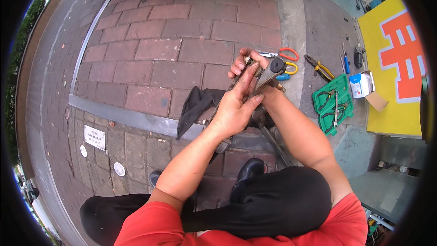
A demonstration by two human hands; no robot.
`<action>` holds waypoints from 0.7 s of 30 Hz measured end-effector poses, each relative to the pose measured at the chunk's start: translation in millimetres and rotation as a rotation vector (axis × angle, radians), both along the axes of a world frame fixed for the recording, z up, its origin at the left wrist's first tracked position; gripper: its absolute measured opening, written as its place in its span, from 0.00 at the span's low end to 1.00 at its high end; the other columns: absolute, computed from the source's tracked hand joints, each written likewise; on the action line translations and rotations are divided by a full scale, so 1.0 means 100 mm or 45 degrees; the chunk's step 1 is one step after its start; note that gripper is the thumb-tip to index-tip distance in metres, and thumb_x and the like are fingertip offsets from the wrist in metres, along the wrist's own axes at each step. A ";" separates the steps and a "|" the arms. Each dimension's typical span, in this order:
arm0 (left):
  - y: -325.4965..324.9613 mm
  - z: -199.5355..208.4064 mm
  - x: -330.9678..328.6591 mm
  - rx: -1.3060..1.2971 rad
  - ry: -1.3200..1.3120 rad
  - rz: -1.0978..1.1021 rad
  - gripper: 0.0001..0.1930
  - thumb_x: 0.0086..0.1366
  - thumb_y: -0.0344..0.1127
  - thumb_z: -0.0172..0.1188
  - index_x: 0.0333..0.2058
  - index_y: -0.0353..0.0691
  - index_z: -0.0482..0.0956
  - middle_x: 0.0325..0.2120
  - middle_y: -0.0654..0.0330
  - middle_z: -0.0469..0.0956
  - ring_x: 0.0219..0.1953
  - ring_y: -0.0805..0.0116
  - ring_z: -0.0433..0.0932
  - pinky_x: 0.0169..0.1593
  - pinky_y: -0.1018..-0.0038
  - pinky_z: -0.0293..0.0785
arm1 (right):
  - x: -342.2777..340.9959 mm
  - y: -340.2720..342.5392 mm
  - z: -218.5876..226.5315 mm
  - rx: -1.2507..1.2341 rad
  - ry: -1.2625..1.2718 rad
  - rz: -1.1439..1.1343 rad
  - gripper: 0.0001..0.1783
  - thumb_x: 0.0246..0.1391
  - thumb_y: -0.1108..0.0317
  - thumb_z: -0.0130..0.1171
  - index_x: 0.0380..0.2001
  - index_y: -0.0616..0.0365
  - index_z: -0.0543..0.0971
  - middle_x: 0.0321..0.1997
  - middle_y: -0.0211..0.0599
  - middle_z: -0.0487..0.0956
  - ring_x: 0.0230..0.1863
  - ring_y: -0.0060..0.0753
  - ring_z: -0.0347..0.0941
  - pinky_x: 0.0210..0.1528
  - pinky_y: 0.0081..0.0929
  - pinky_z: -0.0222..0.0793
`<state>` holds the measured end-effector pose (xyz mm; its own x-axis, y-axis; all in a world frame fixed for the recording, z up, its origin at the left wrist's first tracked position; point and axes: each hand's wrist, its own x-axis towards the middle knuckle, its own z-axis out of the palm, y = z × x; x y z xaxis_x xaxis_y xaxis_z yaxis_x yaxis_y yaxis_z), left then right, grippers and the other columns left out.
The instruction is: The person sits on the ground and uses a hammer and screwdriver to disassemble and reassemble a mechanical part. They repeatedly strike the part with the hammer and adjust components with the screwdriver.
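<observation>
My left hand reaches up from the lower left, its fingers laid along a dark metal part and its thumb on the near side. My right hand comes from the right with its fingers curled round the far side of the same part. The dark metal part has a round black cap at its right end and a brass-coloured stub below. Much of it is hidden behind my fingers. Below the hands a metal bar slants down towards my knee. A black cloth hangs just left of my left hand.
Beside my hands lie red-handled and yellow-handled tools. Farther right are black-and-yellow pliers, a blue screwdriver, a green tool case and a blue-and-white box. A yellow sign stands at the right edge.
</observation>
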<state>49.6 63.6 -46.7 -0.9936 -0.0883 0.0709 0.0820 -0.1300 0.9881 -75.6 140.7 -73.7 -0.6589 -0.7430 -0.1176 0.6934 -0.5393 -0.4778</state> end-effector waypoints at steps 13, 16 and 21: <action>-0.16 -0.05 -0.07 0.073 -0.075 0.050 0.40 0.65 0.21 0.55 0.71 0.53 0.49 0.23 0.70 0.68 0.21 0.83 0.61 0.25 0.83 0.60 | 0.14 0.41 -0.12 0.848 0.455 -0.409 0.14 0.66 0.62 0.52 0.47 0.59 0.72 0.35 0.31 0.76 0.33 0.22 0.72 0.39 0.23 0.71; -0.20 -0.12 -0.11 0.046 -0.067 0.093 0.40 0.65 0.21 0.55 0.71 0.53 0.49 0.23 0.69 0.68 0.21 0.83 0.61 0.24 0.83 0.59 | 0.15 0.69 0.05 1.114 0.536 -0.499 0.12 0.66 0.63 0.53 0.47 0.58 0.73 0.35 0.31 0.77 0.34 0.23 0.74 0.35 0.23 0.71; -0.18 -0.25 -0.18 0.142 -0.136 0.147 0.38 0.64 0.21 0.57 0.69 0.45 0.50 0.24 0.66 0.72 0.20 0.82 0.63 0.23 0.83 0.60 | 0.17 0.88 0.48 1.203 1.013 -0.661 0.11 0.63 0.72 0.55 0.46 0.65 0.74 0.34 0.30 0.75 0.31 0.18 0.69 0.36 0.19 0.68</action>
